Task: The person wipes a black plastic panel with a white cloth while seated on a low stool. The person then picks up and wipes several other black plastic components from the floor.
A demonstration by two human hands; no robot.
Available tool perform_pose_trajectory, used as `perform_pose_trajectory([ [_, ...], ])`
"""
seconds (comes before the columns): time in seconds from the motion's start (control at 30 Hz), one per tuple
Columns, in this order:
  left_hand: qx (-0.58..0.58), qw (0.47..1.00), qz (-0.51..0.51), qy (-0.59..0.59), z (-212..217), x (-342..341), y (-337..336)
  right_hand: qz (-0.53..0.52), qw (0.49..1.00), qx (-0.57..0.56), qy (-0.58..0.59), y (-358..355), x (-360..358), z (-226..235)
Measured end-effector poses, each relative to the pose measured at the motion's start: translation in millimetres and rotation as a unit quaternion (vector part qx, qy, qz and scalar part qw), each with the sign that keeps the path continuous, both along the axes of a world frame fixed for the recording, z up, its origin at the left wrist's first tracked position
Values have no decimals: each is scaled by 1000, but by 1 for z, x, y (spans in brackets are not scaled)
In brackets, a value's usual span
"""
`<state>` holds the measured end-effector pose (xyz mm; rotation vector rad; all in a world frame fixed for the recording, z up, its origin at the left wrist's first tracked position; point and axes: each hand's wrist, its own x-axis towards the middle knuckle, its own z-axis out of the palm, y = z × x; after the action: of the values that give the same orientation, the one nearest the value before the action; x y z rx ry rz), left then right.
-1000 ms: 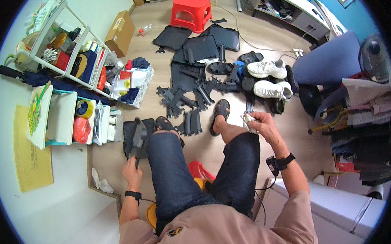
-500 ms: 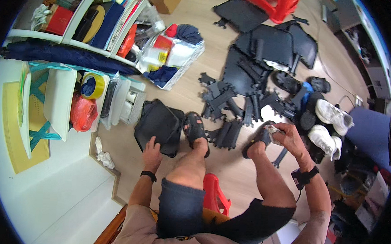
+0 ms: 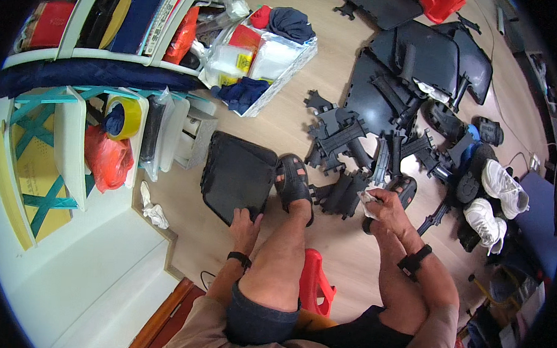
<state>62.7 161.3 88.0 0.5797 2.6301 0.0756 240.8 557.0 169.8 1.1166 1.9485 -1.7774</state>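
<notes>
On the floor beside my left foot lies a small stack of flat black plastic panels [image 3: 237,175]. My left hand [image 3: 244,232] is at their near edge, fingers and thumb closed on the rim; the undersides of the fingers are hidden. A crumpled white cloth [image 3: 369,199] is pinched in my right hand [image 3: 390,211], held above my right sandal. Just left of that hand, ribbed black plastic connector pieces [image 3: 343,193] lie in a loose pile, several more spreading behind them.
Larger black panels [image 3: 417,55] lie farther back, near a red plastic stool [image 3: 448,5]. White sneakers [image 3: 501,189] and other shoes sit at the right. A box of bagged items [image 3: 284,73] and a shelf unit [image 3: 72,144] stand left. Another red stool [image 3: 314,283] is between my legs.
My left hand has shifted from the panels' top to their near edge, and the panels now lie more evenly stacked. My right hand, still with the cloth, has come closer to me.
</notes>
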Motion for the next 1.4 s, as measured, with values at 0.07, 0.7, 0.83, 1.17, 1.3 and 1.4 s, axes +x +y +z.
perform_pose_trajectory([
  [0.07, 14, 999, 29, -5, 0, 5, -2, -79, 993, -84, -13, 2, 0, 0],
  [0.7, 390, 603, 152, -680, 169, -76, 188, 51, 985, -74, 150, -26, -69, 98],
  [0.83, 282, 628, 100, -719, 187, -58, 234, 114, 970, -21, 215, -23, -76, 129],
  [1.17, 308, 631, 268, -659, 91, -85, 207, -102, 983, 133, 73, 115, -30, -34],
  [1.3, 347, 611, 343, -624, 62, -96, 205, -93, 953, 276, -87, 187, -36, -108],
  [1.4, 372, 615, 398, -570, 55, -101, 215, -69, 932, 323, -147, 211, -50, -140],
])
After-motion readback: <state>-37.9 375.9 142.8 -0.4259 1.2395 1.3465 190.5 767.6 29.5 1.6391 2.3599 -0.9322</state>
